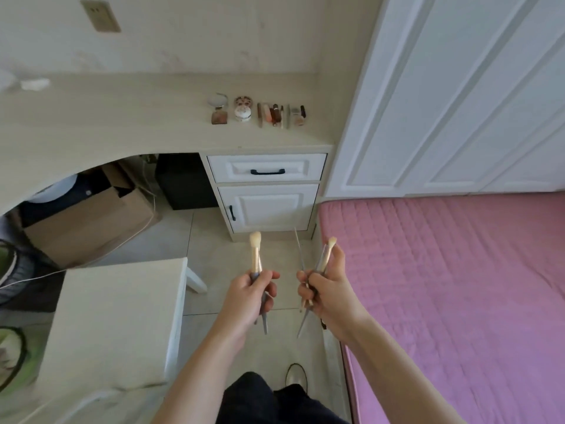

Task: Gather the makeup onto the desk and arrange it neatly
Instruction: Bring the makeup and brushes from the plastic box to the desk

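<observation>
My left hand (249, 293) grips a large makeup brush (255, 254) with pale bristles pointing up toward the desk. My right hand (325, 289) grips a bundle of thinner brushes (324, 255) and a slim grey tool (299, 249), their ends sticking out above and below the fist. Both hands hover over the floor between the stool and the bed. On the pale desk (122, 117), near its right end, stands a row of makeup: a compact (219, 117), round jars (243, 113), several sticks and tubes (273, 114) and a small bottle (299, 116).
A white drawer unit (266, 191) sits under the desk's right end. A pink bed (452, 289) fills the right side, below a white wardrobe (458, 93). A white stool (119, 319) stands at the left. Cardboard boxes (88, 221) lie under the desk.
</observation>
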Tool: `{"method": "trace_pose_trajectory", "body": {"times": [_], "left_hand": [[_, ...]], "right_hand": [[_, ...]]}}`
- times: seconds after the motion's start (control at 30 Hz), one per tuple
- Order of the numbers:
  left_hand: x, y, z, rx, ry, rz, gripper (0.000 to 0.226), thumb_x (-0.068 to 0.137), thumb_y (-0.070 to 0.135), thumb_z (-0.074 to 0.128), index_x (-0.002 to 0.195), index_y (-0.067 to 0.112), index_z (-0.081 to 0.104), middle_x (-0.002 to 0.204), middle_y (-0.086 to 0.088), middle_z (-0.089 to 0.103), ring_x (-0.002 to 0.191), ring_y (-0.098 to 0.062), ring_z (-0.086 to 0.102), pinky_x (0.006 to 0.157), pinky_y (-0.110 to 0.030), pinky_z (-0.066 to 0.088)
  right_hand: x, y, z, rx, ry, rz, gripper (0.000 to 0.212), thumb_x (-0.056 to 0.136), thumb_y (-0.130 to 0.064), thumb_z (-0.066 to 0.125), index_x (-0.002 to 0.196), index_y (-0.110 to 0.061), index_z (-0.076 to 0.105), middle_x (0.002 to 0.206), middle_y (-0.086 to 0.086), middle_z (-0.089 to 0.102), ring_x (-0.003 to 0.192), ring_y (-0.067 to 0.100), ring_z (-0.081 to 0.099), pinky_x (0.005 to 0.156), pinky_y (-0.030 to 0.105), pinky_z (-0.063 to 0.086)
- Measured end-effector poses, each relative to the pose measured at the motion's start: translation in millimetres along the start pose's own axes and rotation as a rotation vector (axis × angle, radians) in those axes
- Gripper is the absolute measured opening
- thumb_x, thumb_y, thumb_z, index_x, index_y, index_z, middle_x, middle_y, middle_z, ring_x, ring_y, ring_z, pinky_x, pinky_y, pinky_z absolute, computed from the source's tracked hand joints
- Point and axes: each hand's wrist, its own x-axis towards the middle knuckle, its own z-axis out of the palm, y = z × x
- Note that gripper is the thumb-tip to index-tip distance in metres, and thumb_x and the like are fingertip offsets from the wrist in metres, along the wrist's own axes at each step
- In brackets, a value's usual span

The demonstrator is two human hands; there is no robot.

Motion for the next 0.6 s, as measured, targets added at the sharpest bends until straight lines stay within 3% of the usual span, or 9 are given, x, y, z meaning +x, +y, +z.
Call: {"method": "trace_pose_trajectory", "body": {"times": [0.1, 0.2, 0.4, 0.6], "left_hand": [[34, 19, -4, -0.014, 0.006, -0.014, 0.023, 0.098, 0.023, 0.050, 0.097, 0.007, 0.066, 0.059, 0.004, 0.056, 0.050, -0.011, 0.048, 0.048, -0.021, 0.038], [74, 40, -11, -0.038, 0.027, -0.023, 0.023, 0.099, 0.019, 0.049, 0.097, 0.002, 0.064, 0.059, 0.002, 0.054, 0.048, -0.013, 0.045, 0.047, -0.022, 0.034], [168, 99, -35, -0.043, 0.003, -0.022, 0.022, 0.099, 0.015, 0.048, 0.096, -0.002, 0.062, 0.061, -0.003, 0.052, 0.047, -0.014, 0.042, 0.045, -0.021, 0.034], [261, 166, -55, 0.074, -0.068, 0.016, 0.022, 0.098, 0.020, 0.050, 0.092, 0.007, 0.066, 0.058, 0.002, 0.057, 0.046, -0.014, 0.046, 0.044, -0.020, 0.035]], "right_hand": [[41, -17, 1, 0.043, -0.002, 0.013, 0.054, 0.088, 0.008, 0.034, 0.110, -0.034, 0.060, 0.077, 0.000, 0.055, 0.054, 0.010, 0.047, 0.051, 0.026, 0.036], [86, -33, 7, 0.080, 0.010, 0.043, 0.046, 0.088, 0.009, 0.035, 0.095, -0.016, 0.073, 0.078, 0.001, 0.058, 0.055, 0.011, 0.049, 0.051, 0.026, 0.035], [187, -76, 32, 0.236, 0.034, 0.014, 0.043, 0.088, 0.009, 0.033, 0.101, -0.004, 0.073, 0.088, 0.011, 0.068, 0.060, 0.016, 0.055, 0.051, 0.024, 0.041], [271, -133, 59, 0.361, 0.027, -0.026, 0.046, 0.085, 0.011, 0.029, 0.105, 0.004, 0.070, 0.097, 0.020, 0.069, 0.073, 0.020, 0.065, 0.058, 0.025, 0.050]]}}
